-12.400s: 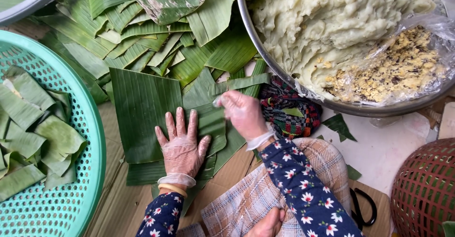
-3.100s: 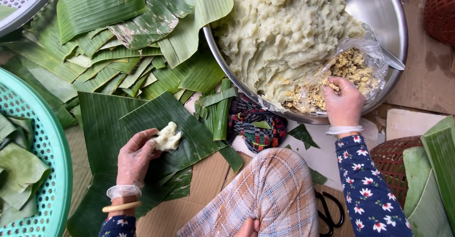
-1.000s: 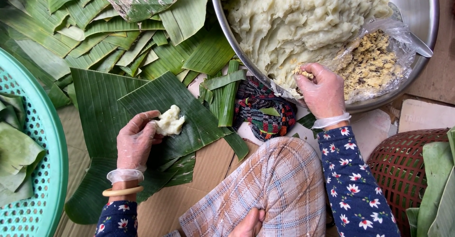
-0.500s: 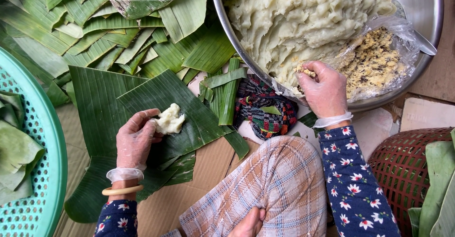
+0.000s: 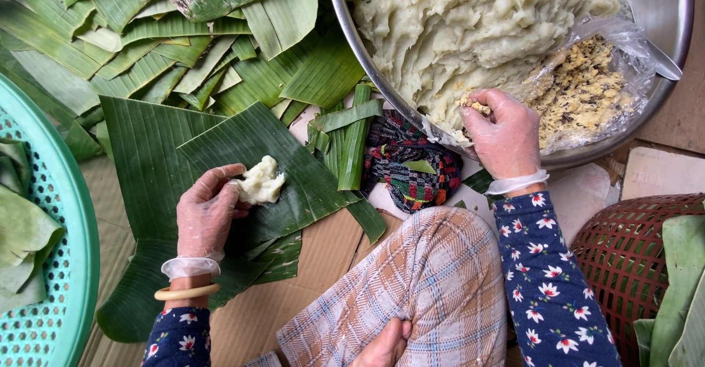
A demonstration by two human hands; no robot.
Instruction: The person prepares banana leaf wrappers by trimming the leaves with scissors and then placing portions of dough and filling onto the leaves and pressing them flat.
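My left hand (image 5: pixel 207 213), in a thin clear glove, holds a small lump of pale dough (image 5: pixel 260 182) against a banana leaf piece (image 5: pixel 257 146) laid on other leaves. My right hand (image 5: pixel 504 135), also gloved, sits at the rim of a big metal bowl (image 5: pixel 664 51) and pinches a bit of yellow crumbly filling (image 5: pixel 474 105). The bowl holds a mass of pale dough (image 5: pixel 470 22) and a clear plastic bag of the yellow filling (image 5: pixel 580 91).
A heap of cut banana leaves (image 5: pixel 169 36) lies at the top left. A teal plastic basket (image 5: pixel 62 264) with folded leaves is at the left, a dark red basket (image 5: pixel 631 257) at the right. A striped cloth (image 5: pixel 407 165) lies by my checked-trousered knee (image 5: pixel 433 279).
Over the span, my left hand took a dough lump onto the leaf and my right hand reached into the filling. In the last second my right hand has drawn slightly back toward the bowl's rim.
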